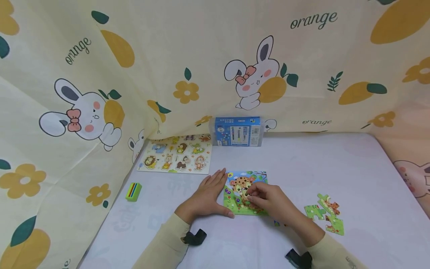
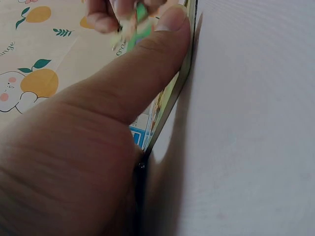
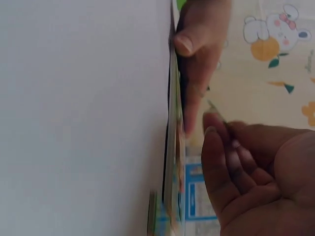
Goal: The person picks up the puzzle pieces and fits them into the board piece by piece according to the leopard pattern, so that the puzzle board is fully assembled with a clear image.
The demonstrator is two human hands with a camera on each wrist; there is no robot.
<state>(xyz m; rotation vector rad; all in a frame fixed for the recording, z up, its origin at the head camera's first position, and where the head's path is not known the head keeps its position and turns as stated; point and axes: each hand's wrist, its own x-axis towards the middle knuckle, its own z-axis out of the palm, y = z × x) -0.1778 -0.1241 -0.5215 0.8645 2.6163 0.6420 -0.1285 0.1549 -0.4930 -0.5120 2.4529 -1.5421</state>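
A leopard jigsaw puzzle [image 1: 242, 181] lies flat on the white table in front of the person. The left hand [image 1: 211, 194] rests along its left side, fingers straight. Its thumb [image 2: 152, 46] lies against the near edge of the board. Over the right part of the puzzle, the right hand [image 1: 272, 201] pinches a puzzle piece [image 3: 215, 112] between thumb and fingers. In the left wrist view a blurred green part of that piece [image 2: 141, 11] shows; its full shape is hidden. Several loose puzzle pieces [image 1: 335, 226] lie right of the right forearm.
A small piece [image 1: 277, 223] peeks out below the board by the right forearm. At the back stand a blue box [image 1: 238, 131] and, left of it, a flat board of animal pictures [image 1: 174, 168]. A green striped block [image 1: 133, 192] sits far left. Printed cloth walls enclose the table.
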